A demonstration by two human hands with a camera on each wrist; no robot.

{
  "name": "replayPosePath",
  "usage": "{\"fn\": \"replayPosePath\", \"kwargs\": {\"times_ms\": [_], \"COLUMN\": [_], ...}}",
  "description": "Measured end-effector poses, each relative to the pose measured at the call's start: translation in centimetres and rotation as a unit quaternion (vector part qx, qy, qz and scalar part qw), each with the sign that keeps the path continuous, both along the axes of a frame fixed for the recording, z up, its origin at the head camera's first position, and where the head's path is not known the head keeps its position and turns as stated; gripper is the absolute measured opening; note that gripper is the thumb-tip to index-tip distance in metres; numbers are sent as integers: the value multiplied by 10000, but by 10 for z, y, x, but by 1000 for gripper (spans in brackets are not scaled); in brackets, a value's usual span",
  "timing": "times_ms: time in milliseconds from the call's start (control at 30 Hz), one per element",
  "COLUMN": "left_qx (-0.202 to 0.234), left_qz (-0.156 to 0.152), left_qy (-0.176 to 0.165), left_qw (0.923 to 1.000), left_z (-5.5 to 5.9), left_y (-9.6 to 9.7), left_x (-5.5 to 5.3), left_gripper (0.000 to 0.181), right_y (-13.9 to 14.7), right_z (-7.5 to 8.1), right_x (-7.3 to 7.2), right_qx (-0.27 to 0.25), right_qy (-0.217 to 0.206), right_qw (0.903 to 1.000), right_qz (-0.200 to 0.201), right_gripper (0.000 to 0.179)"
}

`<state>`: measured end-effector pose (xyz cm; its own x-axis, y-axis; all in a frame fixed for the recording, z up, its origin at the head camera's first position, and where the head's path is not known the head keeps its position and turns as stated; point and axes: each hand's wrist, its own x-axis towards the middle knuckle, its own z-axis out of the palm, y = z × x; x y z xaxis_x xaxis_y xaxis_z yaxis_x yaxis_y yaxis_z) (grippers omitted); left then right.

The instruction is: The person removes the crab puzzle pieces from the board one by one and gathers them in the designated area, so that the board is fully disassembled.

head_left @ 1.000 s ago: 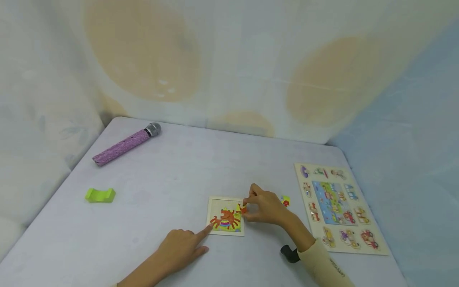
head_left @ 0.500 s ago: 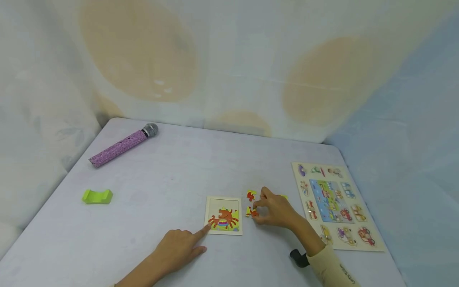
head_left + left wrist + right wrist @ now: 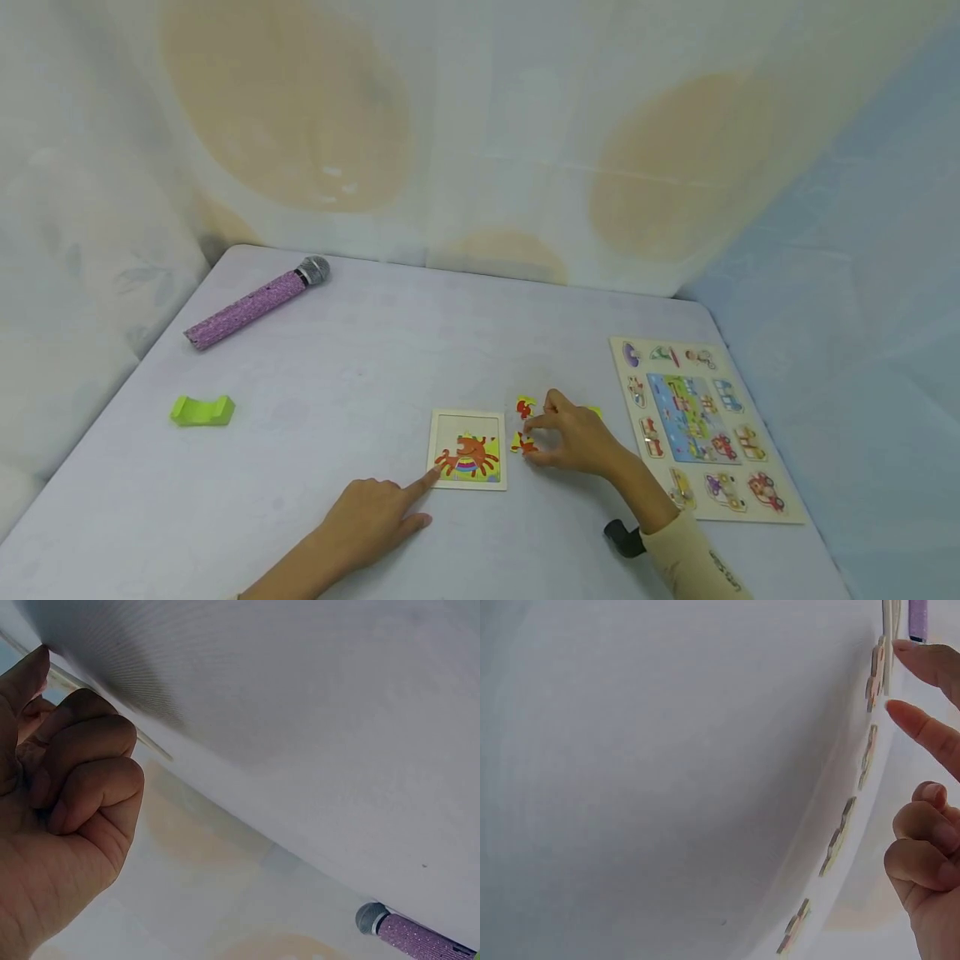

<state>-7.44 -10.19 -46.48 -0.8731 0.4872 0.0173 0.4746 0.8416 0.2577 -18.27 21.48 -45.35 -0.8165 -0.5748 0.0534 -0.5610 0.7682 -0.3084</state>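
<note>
A small square puzzle tray [image 3: 480, 487] with a light wooden rim lies near the table's front middle. Inside it, joined pieces form a red crab-like picture [image 3: 472, 457], while the tray's upper part shows bare board. My left hand [image 3: 367, 523] presses the tray's lower left corner with a straight index finger; its other fingers curl in, as the left wrist view shows. Right of the tray, my right hand [image 3: 577, 437] pinches a red-and-yellow puzzle piece [image 3: 519, 442] between thumb and index finger, low at the table. Another red-and-yellow piece [image 3: 525, 407] lies just beyond it.
A yellow-green piece [image 3: 594, 411] shows partly behind the right hand. Several pieces stand in a row along the table in the right wrist view. A larger puzzle board [image 3: 757, 513] lies right, a purple glitter microphone [image 3: 247, 310] back left, a green block [image 3: 202, 411] left.
My right hand has drawn the puzzle piece from the tray's right rim out to the right and down to the table, then shifted slightly left. My left hand stays at the tray's corner.
</note>
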Motion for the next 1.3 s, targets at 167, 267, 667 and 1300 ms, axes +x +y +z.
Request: {"fn": "replayPosePath", "kwargs": {"times_ms": [167, 267, 667, 1300], "left_qx": [-10, -65, -278, -665], "left_qz": [-29, -33, -28, -240], "left_qy": [47, 48, 350, 362], "left_qw": [10000, 10000, 9990, 9968], "left_z": [1, 2, 0, 2], "left_y": [-1, 0, 1, 35], "left_x": [0, -1, -4, -7], "left_gripper": [52, 51, 48, 54], "right_y": [-6, -15, -51, -74], "right_z": [-1, -2, 2, 1], "right_x": [1, 2, 0, -8], "right_qx": [-411, -541, -312, -46], "right_qy": [87, 113, 99, -272], "right_qw": [9991, 9983, 9975, 9961], "right_qz": [61, 162, 624, 843], "right_gripper": [39, 42, 42, 35]}}
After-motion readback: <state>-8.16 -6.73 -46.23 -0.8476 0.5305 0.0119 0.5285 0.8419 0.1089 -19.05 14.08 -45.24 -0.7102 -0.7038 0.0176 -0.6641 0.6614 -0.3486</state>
